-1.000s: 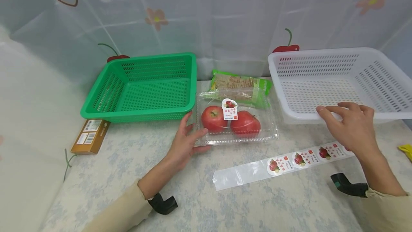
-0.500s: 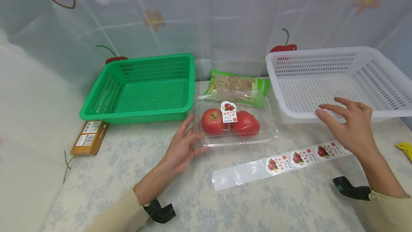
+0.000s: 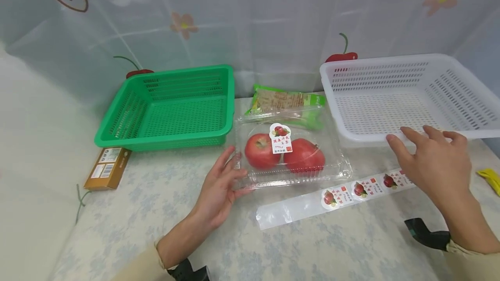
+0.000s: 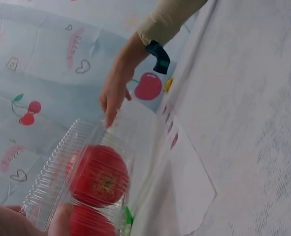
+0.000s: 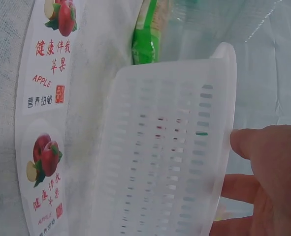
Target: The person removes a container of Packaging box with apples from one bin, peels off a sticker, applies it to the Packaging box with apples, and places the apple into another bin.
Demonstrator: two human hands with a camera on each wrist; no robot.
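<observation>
A clear plastic clamshell box [image 3: 336, 159] holds two red apples [image 3: 262, 151] and bears a white apple label [image 3: 280, 138] on its lid. My left hand [image 3: 215, 194] holds the box at its left front corner, thumb on the near side, as the left wrist view also shows. My right hand [image 3: 439, 159] is over the front rim of the white basket [image 3: 351, 135], fingers spread and loosely bent. In the right wrist view its thumb is right at the rim and the other fingers reach past it. Below lies a label strip [image 3: 289, 211] with several apple stickers, partly hidden by that hand.
A green basket [image 3: 164, 142] stands at back left, with a brown carton [image 3: 107, 168] at its near corner. Behind the clear box lies a green-edged food packet [image 3: 281, 99]. Something yellow [image 3: 490, 179] lies at the right edge. A printed curtain [image 3: 273, 21] hangs behind.
The box has come slightly nearer and to the right, and looks larger, with my left hand still on its corner. My right hand's fingers have spread, and the hand shifted slightly right.
</observation>
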